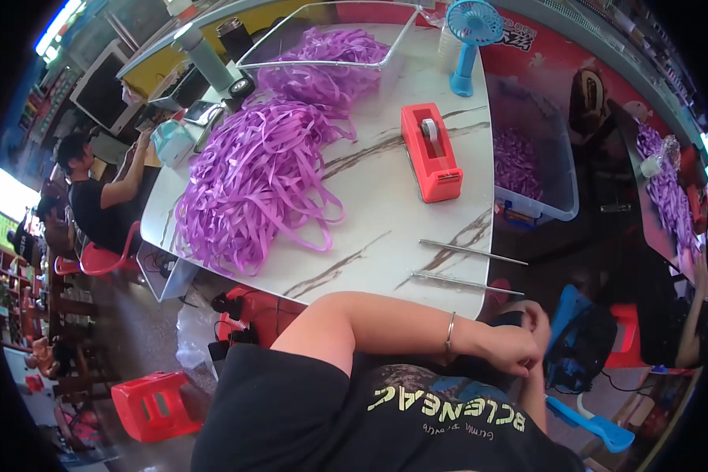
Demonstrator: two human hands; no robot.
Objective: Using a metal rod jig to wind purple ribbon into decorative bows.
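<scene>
Beyond the table's near right corner, my left hand [516, 349] is closed, its arm reaching across my body with a bracelet [451, 332] on the wrist. Just behind it, partly covered, my right hand [534, 319] has curled fingers. The two hands touch or nearly touch; whatever they hold, if anything, is hidden. Closest to them on the table lie two thin metal rods [473, 252], side by side and jutting past the edge. A red tape dispenser [440, 179] with a roll of clear tape stands farther back. Left of it spreads a big tangled heap of purple ribbon [252, 173].
The marble-patterned table [370, 228] also bears a clear bin [393, 63] with more ribbon, a blue fan [462, 71] and a flask [203, 57]. A plastic tub [558, 200] stands right, a red stool [153, 405] lower left. One person [102, 185] sits left; another's arm [691, 326] shows right.
</scene>
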